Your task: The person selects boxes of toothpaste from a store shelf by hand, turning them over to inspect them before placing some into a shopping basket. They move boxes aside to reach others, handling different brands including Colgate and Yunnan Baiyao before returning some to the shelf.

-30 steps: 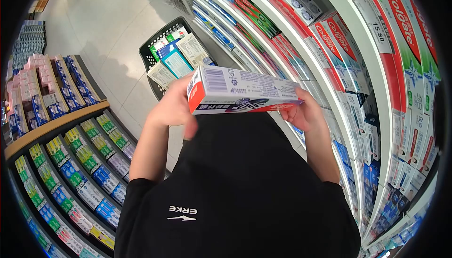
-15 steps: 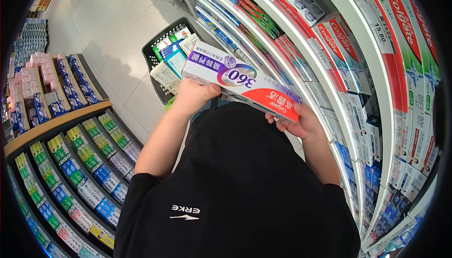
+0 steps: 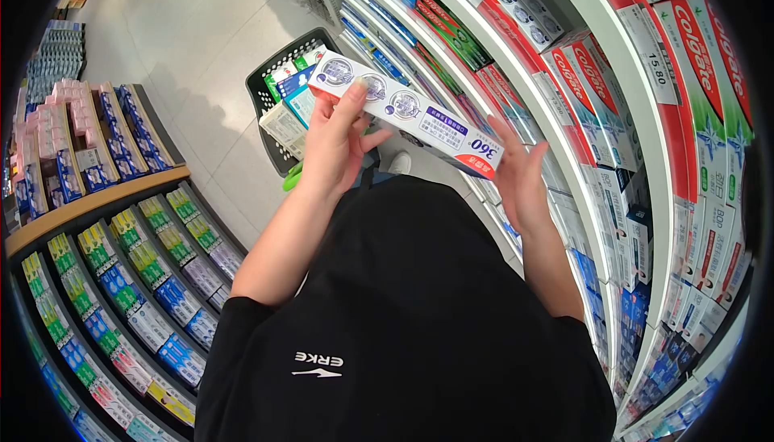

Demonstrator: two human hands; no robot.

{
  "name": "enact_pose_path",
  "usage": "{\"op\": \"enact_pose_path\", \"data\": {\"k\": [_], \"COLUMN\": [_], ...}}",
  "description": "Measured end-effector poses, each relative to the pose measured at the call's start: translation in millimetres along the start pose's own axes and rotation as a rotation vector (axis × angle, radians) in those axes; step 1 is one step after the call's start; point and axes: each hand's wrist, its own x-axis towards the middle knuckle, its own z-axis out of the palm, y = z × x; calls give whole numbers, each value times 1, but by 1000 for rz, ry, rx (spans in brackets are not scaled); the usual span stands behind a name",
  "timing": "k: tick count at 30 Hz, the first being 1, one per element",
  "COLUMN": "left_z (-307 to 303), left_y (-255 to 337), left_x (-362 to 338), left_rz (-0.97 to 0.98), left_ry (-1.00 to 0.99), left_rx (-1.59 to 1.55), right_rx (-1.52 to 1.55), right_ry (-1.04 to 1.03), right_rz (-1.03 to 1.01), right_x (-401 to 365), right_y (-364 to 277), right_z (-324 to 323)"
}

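Note:
A Colgate 360° toothpaste box [image 3: 407, 111] is held slantwise in front of my chest, its narrow side with round silver emblems facing up. My left hand [image 3: 339, 139] grips the left end, thumb pressed on the printed side. At the other end is my right hand [image 3: 522, 180], its fingers stretched apart beside the box's red corner. Beyond the left end, a dark shopping basket [image 3: 260, 115] with a green handle holds several cartons, including a blue one [image 3: 302, 106].
Curved white shelves of toothpaste boxes [image 3: 584, 87] rise close on my right. A low rack of toothbrush packs [image 3: 145, 293] stands on the left, with pink boxes [image 3: 60, 131] stacked behind it. Pale floor tiles [image 3: 201, 47] run between them.
The toothpaste box has rolled from its broad "360°" face to its narrow side. My left thumb has moved onto that side, and my right fingers have loosened and spread.

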Motion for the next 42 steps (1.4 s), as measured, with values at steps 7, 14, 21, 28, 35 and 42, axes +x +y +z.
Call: {"op": "enact_pose_path", "data": {"k": [7, 14, 21, 28, 35, 42], "left_z": [10, 15, 13, -3, -1, -2], "left_y": [1, 1, -1, -20, -15, -26], "left_x": [-4, -8, -15, -16, -15, -17], "left_rz": [-188, -100, 82, 76, 92, -79], "left_ry": [76, 42, -201, -306, -400, -281], "left_rx": [75, 116, 140, -2, 54, 130], "right_rx": [-227, -148, 429, 560, 530, -344], "right_ry": [-65, -26, -113, -276, -193, -4], "right_rz": [-200, -91, 67, 125, 52, -442], "right_x": [-4, -5, -5, -3, -5, -7], "right_y": [-27, -24, -11, 20, 8, -7], "right_z": [12, 8, 4, -18, -2, 8]}}
